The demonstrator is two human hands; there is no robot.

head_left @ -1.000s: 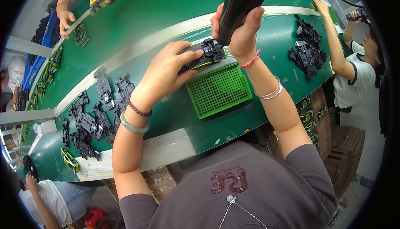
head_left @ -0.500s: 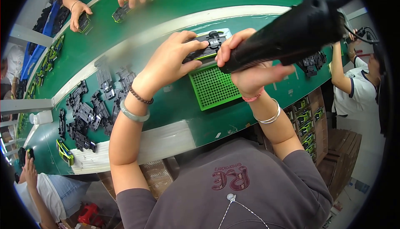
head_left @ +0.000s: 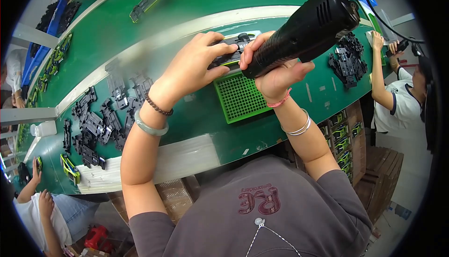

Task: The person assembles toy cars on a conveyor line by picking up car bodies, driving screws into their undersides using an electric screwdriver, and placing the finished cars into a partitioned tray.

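My left hand (head_left: 191, 65) presses on an upside-down toy car (head_left: 243, 38), its fingers and thumb gripping the black underside with yellow-green edges. The toy car sits in a pale holder at the far edge of a green perforated tray (head_left: 241, 100). Wrapped in my right hand (head_left: 277, 81) is a thick black electric screwdriver (head_left: 299, 34), cable at its upper end. It slants down to the left, close beside the toy car. Its tip is hidden behind my fingers.
Black chassis parts (head_left: 96, 126) lie heaped left of my forearm, near a yellow-green toy car (head_left: 70, 169). Another chassis pile (head_left: 348, 62) lies right. One toy car (head_left: 152, 2) rests on the green belt beyond a white strip. Co-workers sit at both sides; boxed cars (head_left: 343, 144) stand below right.
The screwdriver and my right hand have shifted slightly left, uncovering more of the right-hand chassis pile. A co-worker's hands across the belt have drawn back, off the toy cars there.
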